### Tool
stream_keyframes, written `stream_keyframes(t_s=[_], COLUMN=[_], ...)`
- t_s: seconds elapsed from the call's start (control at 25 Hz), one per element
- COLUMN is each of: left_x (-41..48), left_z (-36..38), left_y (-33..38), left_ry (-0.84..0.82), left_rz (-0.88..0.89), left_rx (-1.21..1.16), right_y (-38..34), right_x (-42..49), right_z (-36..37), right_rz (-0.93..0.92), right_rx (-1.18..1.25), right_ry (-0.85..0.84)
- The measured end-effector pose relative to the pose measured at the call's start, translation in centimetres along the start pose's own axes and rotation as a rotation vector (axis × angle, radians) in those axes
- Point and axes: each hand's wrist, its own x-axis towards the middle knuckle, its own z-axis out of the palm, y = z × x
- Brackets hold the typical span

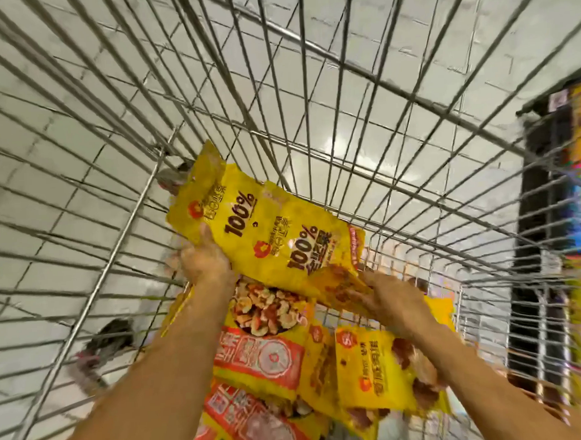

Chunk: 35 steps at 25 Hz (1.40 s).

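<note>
Yellow bag [276, 227] above 2 hands, left hand [203, 261] gripping its edge, right hand [384, 295] pinching its corner

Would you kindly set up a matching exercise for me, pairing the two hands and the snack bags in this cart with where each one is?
Things:
1. left hand
2. right hand
3. yellow 100% bag
4. red-labelled bag

Places or states:
A. lies low in the wire cart, between the forearms
B. at the lifted bag's lower right corner
C. grips the lifted bag's left edge, thumb on top
D. held up above the other bags

Pairs: 1-C, 2-B, 3-D, 4-A.
</note>
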Motion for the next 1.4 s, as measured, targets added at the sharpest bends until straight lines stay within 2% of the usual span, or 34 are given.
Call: stream_keyframes(t_s=[0.04, 0.12, 0.24, 0.36, 0.48, 0.6, 0.76, 0.84, 0.96, 1.0, 1.12, 1.28, 1.4], left_x=[-0.4, -1.0, -1.6, -4.6, -11.5, -20.2, -32.1, -37.5, -46.3, -49.2, -57.7, -66.6, -72.6], left_z=[-0.3, -1.5, -5.3, -11.2, -16.6, -21.0, -25.5, -26.7, -28.4, -29.0, -31.3, -35.2, -38.3], left_y=[0.2, 1.1, 3.9, 8.1, 12.5, 15.7, 17.3, 17.2, 15.0, 13.6, 7.4, -3.5, -11.0], left_ry=[0.004, 0.017, 0.004, -0.148, -0.441, -0.661, -0.683, -0.714, -0.931, -1.007, -1.32, -1.584, -1.805], left_rz=[0.12, 0.277, 0.425, 0.579, 0.709, 0.789, 1.043, 1.149, 1.298, 1.322, 1.257, 1.291, 1.232], left_rx=[0.042, -0.028, -0.013, 0.095, 0.168, -0.006, -0.132, -0.176, -0.224, -0.255, -0.279, -0.27, -0.206], right_y=[0.2, 0.3, -0.7, -3.2, -6.3, -8.0, -8.2, -7.8, -7.5, -7.5, -8.8, -11.4, -13.2], right_x=[-0.5, -1.7, -3.7, -8.4, -15.7, -23.4, -35.8, -41.9, -52.0, -55.6, -66.4, -79.2, -88.0], right_z=[-0.7, -3.9, -10.4, -17.3, -23.5, -27.4, -29.8, -30.3, -29.7, -28.9, -26.4, -21.6, -17.7], right_rz=[0.017, 0.09, 0.234, 0.267, 0.265, 0.32, 0.435, 0.502, 0.674, 0.682, 0.72, 0.894, 1.013], right_rx=[0.073, 0.389, 0.821, 1.137, 1.259, 1.407, 1.583, 1.609, 1.532, 1.503, 1.42, 1.243, 1.205], right_ry=[0.075, 0.197, 0.318, 0.432, 0.609, 0.807, 1.195, 1.356, 1.534, 1.593, 1.775, 1.921, 2.008])
